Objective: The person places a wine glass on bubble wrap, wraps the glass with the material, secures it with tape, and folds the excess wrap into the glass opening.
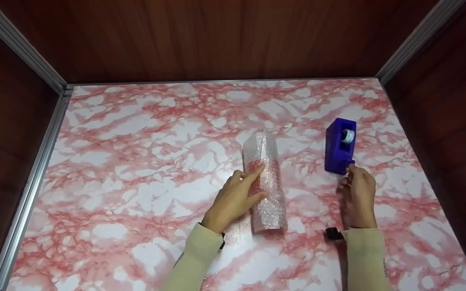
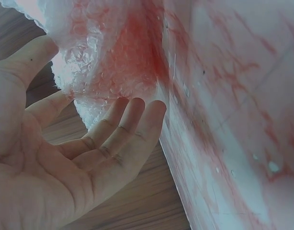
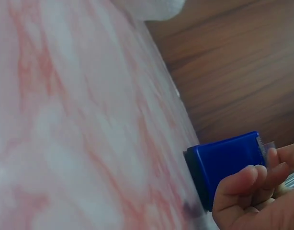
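Observation:
A roll of bubble wrap [image 1: 269,210] lies lengthwise in the middle of the table. My left hand [image 1: 233,198] rests on its left side, index finger and thumb laid across the top. In the left wrist view the fingers [image 2: 132,124] are spread and mostly straight beside the bubble wrap [image 2: 104,62]. To the right stands a blue-purple tape dispenser [image 1: 333,149] with a tape roll [image 1: 349,136] in it. At its near end my right hand [image 1: 362,198] pinches the clear tape's end [image 3: 270,145], by the cutting edge of the dispenser [image 3: 228,163].
The table [image 1: 136,161] has a red-and-white marbled top. Dark wooden panels [image 1: 217,40] stand behind it and on both sides, with metal rails [image 1: 34,178] along the edges. A black strap piece [image 1: 333,233] sticks out beside the right wrist.

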The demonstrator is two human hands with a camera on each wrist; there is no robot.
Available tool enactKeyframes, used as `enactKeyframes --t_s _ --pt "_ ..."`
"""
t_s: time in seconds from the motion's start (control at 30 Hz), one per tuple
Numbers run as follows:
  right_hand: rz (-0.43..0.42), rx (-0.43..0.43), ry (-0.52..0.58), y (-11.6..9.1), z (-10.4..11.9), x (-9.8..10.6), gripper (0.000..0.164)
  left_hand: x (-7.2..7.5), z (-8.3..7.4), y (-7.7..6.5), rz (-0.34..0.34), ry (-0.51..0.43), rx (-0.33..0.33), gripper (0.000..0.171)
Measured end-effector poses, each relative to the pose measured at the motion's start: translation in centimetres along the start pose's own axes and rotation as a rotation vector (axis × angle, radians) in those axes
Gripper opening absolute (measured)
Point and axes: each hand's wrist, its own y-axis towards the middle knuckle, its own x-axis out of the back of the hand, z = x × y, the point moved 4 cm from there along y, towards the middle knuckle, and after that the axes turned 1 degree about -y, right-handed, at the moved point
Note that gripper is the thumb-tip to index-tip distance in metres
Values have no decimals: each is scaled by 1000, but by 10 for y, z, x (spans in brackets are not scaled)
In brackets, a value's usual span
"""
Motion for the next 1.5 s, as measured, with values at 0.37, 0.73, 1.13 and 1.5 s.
enactKeyframes --t_s 0.37,0.73,1.13,1.5 --pt "-40 122 108 5 -2 -1 23 -1 1 -1 2 -5 -3 75" --pt "-30 112 104 8 -4 -1 20 0 1 -1 1 -20 -6 75" --pt "-53 -77 52 17 -3 0 22 0 1 -1 -4 -13 -4 74" --pt "-48 -137 91 18 2 1 22 -2 0 1 -3 -23 -6 74"
